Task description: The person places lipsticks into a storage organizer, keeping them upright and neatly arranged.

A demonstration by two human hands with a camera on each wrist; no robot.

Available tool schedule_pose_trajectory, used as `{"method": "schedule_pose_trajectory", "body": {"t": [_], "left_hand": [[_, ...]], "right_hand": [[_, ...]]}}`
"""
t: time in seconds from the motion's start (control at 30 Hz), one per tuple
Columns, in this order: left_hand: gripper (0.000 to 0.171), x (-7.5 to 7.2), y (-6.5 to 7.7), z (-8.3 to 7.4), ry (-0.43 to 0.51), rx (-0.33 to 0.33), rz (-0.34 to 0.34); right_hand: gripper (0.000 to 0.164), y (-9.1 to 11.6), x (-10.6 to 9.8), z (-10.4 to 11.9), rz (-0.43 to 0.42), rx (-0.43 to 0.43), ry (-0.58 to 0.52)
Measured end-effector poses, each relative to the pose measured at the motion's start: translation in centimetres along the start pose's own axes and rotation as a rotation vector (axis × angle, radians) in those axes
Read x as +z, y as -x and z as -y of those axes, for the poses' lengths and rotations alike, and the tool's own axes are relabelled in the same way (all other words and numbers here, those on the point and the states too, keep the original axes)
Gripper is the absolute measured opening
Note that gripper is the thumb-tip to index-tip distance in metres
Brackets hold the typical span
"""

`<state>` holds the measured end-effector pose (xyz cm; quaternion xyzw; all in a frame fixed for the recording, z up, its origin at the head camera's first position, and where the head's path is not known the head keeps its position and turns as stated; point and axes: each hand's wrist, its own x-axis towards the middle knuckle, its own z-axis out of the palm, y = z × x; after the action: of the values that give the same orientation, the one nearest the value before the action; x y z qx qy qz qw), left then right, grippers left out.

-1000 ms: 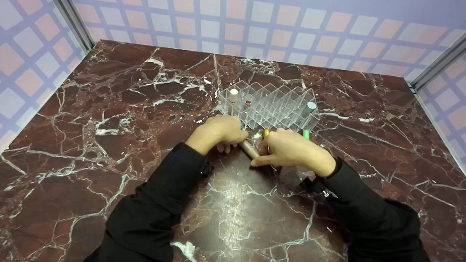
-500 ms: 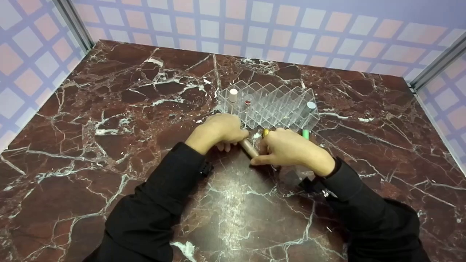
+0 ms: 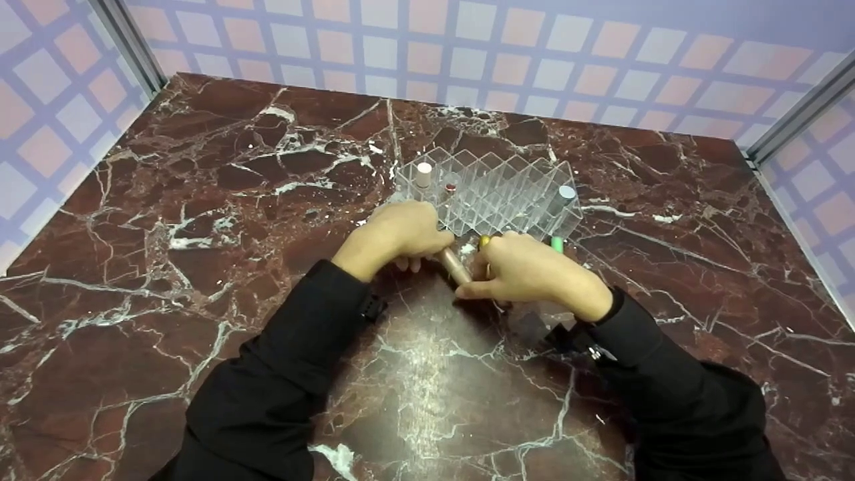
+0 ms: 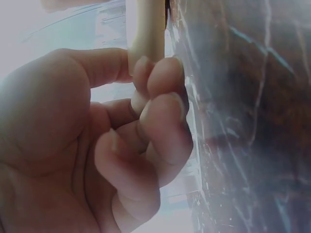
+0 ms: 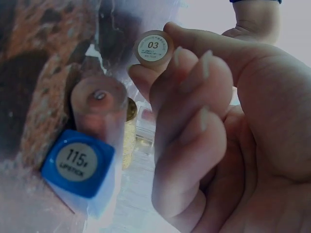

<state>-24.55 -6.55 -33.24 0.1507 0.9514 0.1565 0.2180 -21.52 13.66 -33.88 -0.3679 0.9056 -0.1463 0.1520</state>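
Observation:
Both hands hold one slim beige lip gloss tube in front of a clear lattice rack. My left hand pinches its far end between thumb and fingers; in the left wrist view a cream end shows above the curled fingers. My right hand pinches the near end, whose round label reads "03". Below the right hand, the right wrist view shows a blue-ended lipstick marked 115, a clear pinkish tube and a gold tube. The right hand partly hides the gold cap in the head view.
The clear rack stands behind the hands. In it are a white-capped tube, a small red-topped one and a silver tube. A green item sits before it. Patterned walls border the marbled table.
My left hand has shifted slightly up and away, toward the rack, and the tube leans a little more upright in the head view. Both hands keep their hold. The head view has drifted slightly.

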Motion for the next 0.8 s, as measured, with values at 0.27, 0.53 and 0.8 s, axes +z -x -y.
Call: {"method": "schedule_pose_trajectory", "body": {"t": [0.27,0.53,0.8], "left_hand": [[0.041,-0.5,0.3,-0.3,-0.018,0.02,-0.1],[0.047,-0.7,0.2,-0.6,0.025,0.033,-0.291],[0.056,-0.9,0.1,-0.8,0.119,0.049,-0.445]], "right_hand": [[0.026,0.2,-0.6,-0.2,-0.035,0.005,-0.009],[0.026,0.5,-1.0,-0.4,-0.113,0.005,-0.044],[0.025,0.6,-1.3,-0.5,-0.211,0.039,-0.059]]}}
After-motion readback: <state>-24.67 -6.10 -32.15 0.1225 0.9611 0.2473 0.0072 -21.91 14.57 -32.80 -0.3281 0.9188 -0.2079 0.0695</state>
